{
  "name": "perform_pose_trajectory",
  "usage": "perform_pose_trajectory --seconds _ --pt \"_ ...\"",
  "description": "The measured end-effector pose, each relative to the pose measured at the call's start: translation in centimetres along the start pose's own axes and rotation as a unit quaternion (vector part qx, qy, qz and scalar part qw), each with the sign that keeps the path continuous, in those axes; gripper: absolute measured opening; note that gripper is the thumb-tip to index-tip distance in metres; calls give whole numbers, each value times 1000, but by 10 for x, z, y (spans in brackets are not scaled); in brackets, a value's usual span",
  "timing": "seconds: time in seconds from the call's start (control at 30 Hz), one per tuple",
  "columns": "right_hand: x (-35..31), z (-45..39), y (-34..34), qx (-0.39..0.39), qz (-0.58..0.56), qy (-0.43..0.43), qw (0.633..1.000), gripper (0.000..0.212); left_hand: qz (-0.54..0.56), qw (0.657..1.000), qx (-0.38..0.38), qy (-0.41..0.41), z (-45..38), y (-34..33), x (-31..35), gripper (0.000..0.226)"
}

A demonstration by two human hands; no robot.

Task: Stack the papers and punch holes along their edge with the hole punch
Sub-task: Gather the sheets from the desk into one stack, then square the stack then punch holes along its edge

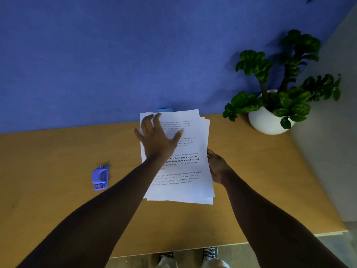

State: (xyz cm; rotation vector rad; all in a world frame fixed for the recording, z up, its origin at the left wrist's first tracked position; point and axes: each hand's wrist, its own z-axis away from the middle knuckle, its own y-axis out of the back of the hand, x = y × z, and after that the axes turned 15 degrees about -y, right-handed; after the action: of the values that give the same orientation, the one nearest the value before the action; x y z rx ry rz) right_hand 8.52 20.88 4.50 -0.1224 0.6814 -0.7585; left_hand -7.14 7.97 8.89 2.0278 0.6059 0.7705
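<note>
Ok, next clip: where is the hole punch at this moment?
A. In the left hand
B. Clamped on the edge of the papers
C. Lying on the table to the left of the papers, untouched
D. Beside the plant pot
C. The hole punch lies alone on the table, while the left hand rests flat on the papers and the right hand grips their right edge.
</note>
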Motion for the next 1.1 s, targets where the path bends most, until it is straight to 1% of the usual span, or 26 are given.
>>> perform_pose_trajectory --seconds 0.07,0.13,0.17,0.2,0.23,0.3,0.33,0.4,0.47,0.5,0.6,0.63,0.7,0.77,0.83,0.87,0.93,0.97,1.0,1.07,1.1 --pt "-2 -1 2 6 1 1 1000 37 18 995 3 93 -1 3 -11 99" --pt "-3 -2 3 8 3 4 1000 39 90 977 -25 192 -2 4 -24 111" --pt "-4 -2 4 9 2 3 1000 39 146 958 -48 243 -2 5 -30 114" --pt "-5 -2 4 10 2 2 1000 38 204 934 -72 285 -3 6 -36 111" --pt "-5 -2 4 11 2 2 1000 36 262 910 -92 309 -2 8 -41 101" --pt "-5 -2 5 18 7 1 1000 34 370 868 -112 311 2 8 -48 63" --pt "-5 -2 5 24 10 0 1000 34 415 847 -118 311 4 8 -49 48" --pt "-4 -4 5 31 7 6 999 30 468 816 -132 312 9 9 -50 36" --pt "-4 -6 4 31 -11 7 999 23 487 801 -155 312 11 10 -50 34" --pt "-5 -7 4 23 -30 4 999 23 494 795 -169 310 11 10 -50 34" --pt "-9 -12 7 -27 -54 0 998 47 494 792 -199 299 12 11 -50 35" --pt "-11 -12 7 -45 -46 2 998 48 492 793 -201 299 12 10 -50 35" --pt "-13 -11 5 -53 -9 12 998 40 492 792 -195 303 11 10 -47 37" --pt "-16 -10 2 1 29 39 999 32 500 787 -184 311 10 10 -43 37" --pt "-20 -11 0 71 41 69 994 30 521 772 -183 314 9 13 -41 36" --pt "-23 -12 0 91 41 80 992 30 543 755 -193 314 8 15 -42 37" --pt "-28 -13 0 110 32 97 989 29 594 704 -238 309 6 17 -46 42" --pt "-31 -14 0 115 24 104 988 27 607 685 -270 299 6 18 -48 44" --pt "-33 -15 1 120 16 110 987 26 612 673 -300 288 7 18 -50 45" --pt "-37 -15 2 125 10 118 985 26 604 670 -327 281 11 16 -53 45" --pt "-38 -14 2 121 11 120 985 26 594 678 -324 286 12 15 -54 44"
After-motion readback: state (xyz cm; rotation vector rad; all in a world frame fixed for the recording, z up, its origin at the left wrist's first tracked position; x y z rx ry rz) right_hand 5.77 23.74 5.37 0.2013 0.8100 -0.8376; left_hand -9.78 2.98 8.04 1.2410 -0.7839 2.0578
